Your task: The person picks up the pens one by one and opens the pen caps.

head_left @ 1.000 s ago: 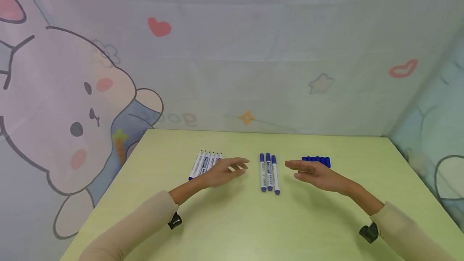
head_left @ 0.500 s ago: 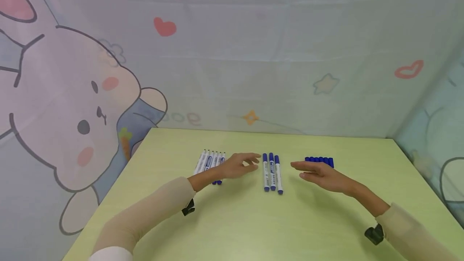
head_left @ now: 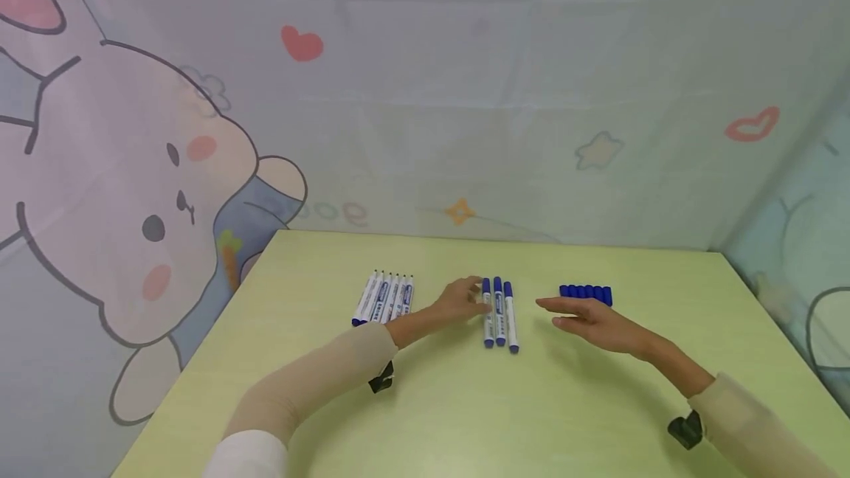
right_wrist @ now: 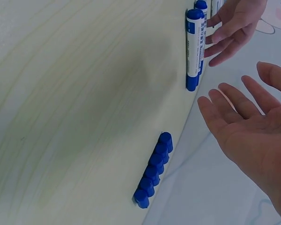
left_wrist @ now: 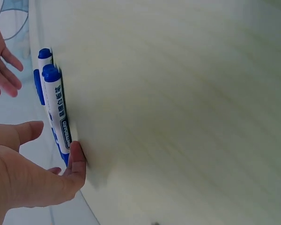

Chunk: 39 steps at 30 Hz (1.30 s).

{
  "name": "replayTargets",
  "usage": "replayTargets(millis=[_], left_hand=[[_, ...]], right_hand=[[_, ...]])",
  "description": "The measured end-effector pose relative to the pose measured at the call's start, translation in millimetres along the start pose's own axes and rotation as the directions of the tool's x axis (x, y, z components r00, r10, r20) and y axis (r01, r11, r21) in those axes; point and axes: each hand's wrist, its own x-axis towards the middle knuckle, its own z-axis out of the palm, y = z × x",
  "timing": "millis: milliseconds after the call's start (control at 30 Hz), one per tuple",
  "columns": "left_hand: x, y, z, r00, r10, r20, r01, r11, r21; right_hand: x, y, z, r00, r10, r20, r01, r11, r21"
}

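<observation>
Near centre, we saw capped markers (head_left: pixel 499 312) aligned, presumably for reach — left hand (head_left: pixel 457 302) alongside, seemingly unclosed. The right hand (head_left: pixel 595 324) hung relaxed, empty.

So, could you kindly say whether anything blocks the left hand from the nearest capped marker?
Nothing visible does: the left hand is at that marker, and the other two capped markers lie beyond it.

Three white markers (head_left: pixel 499 319) capped in blue are lying side by side, capped ends pointing away — the rightmost slanting slightly. To their left, white uncapped markers (head_left: pixel 381 299) are lying together, dark tips pointing away; to their right, six loose blue caps (head_left: pixel 586 292) are forming a row.
</observation>
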Motion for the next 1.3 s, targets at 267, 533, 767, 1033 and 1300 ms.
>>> replayTargets(millis=[267, 533, 767, 1033, 1300], left_hand=[[1.3, 5.5, 1.9, 0.999, 0.039, -0.010, -0.037, 0.988, 0.148], [-0.6, 7.2, -1.0, 0.994, 0.111, 0.015, -0.112, 0.984, 0.140], [2.4, -3.1, -1.0, 0.995, 0.104, 0.014, -0.105, 0.988, 0.115], [-7.5, 2.3, -3.5, 0.998, 0.064, -0.011, -0.062, 0.990, 0.128], [-14.8, -0.2, -6.5, 0.996, -0.048, -0.070, 0.052, 0.997, 0.057]], right_hand=[[-0.8, 1, 2, 1.000, -0.008, -0.016, 0.008, 1.000, 0.002], [-0.6, 1, 2, 1.000, -0.019, -0.024, 0.019, 1.000, -0.021], [-1.2, 1, 2, 1.000, -0.026, -0.005, 0.026, 0.999, 0.024], [-1.9, 2, 1, 0.999, -0.045, -0.003, 0.045, 0.998, 0.048], [0.3, 5, 6, 0.999, -0.031, -0.013, 0.031, 1.000, -0.001]])
